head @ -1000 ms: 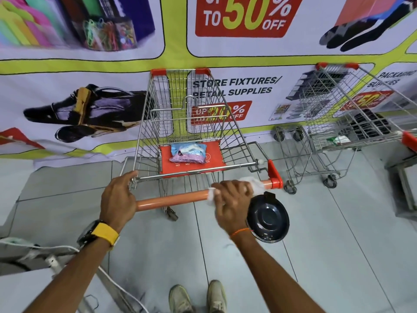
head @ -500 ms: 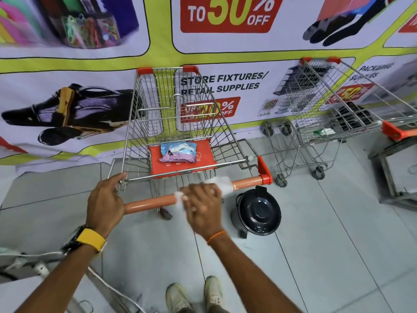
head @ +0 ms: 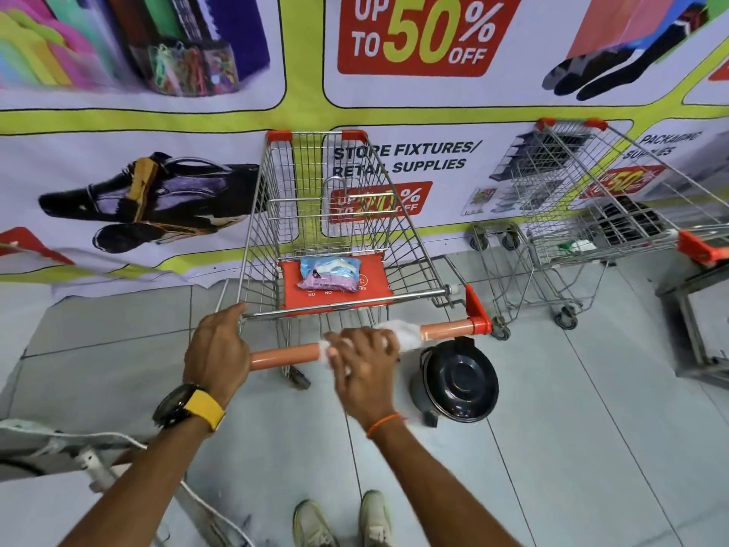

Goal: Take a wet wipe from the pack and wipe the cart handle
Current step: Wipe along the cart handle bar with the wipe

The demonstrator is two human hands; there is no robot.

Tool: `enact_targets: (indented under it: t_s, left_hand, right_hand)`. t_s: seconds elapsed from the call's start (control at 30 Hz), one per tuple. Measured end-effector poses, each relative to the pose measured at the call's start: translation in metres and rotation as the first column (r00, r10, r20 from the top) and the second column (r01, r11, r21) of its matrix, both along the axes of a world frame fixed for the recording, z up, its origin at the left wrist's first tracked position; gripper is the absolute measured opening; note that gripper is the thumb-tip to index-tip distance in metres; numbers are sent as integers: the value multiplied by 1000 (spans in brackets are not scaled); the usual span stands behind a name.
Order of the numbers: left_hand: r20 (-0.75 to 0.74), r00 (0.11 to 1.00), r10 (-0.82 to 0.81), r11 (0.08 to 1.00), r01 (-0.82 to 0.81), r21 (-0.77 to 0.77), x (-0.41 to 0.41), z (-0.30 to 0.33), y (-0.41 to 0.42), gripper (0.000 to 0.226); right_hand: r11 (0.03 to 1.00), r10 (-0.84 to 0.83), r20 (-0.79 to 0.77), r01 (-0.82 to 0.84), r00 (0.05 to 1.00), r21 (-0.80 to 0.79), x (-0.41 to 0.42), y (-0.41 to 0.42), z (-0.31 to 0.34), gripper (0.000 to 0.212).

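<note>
The right hand (head: 365, 359) is clenched around the wet wipe (head: 408, 334), wrapped over the orange cart handle (head: 284, 355). Over the last second it has slid leftward from near the red end cap (head: 479, 317) to mid-bar, so the right stretch looks wiped. The left hand (head: 217, 349) stays gripped on the handle's left end, steadying the cart; that covered section likely remains. The wipe pack (head: 329, 273) lies on the red seat flap (head: 374, 282).

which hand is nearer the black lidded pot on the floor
Right. The right hand, wrapped over the wet wipe on the cart handle, is just left of the black pot. The left hand grips the handle's far left end, farther away.
</note>
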State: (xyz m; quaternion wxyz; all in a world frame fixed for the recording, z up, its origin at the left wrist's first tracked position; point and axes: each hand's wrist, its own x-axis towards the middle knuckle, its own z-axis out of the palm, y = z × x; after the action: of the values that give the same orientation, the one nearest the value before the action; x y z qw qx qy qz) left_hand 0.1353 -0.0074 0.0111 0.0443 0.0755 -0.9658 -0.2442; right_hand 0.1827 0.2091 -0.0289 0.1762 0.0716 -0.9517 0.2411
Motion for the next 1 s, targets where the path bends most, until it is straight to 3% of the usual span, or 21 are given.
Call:
enact_targets:
  t_s: [0.13, 0.3, 0.57, 0.73, 1.0]
  left_hand:
    - [7, 999, -42, 998, 42, -37, 0, 1, -6, 37]
    - [22, 996, -84, 996, 85, -39, 1, 4, -8, 33]
    - [57, 985, -163, 981, 168, -96, 3, 5, -7, 45]
    - [75, 980, -182, 970, 191, -150, 6, 8, 3, 51]
    - [60, 976, -208, 947, 216, -236, 8, 15, 12, 42]
  right_hand:
    - [992, 103, 21, -104, 994, 77, 6, -52, -5, 27]
    - [970, 184, 42, -189, 982, 153, 4, -22, 1, 30]
    - [995, -95, 0, 95, 995, 33, -2, 122, 6, 36]
    - [976, -212, 62, 214, 975, -31, -1, 118, 6, 36]
    - [985, 156, 113, -162, 981, 52, 8, 22, 15, 25]
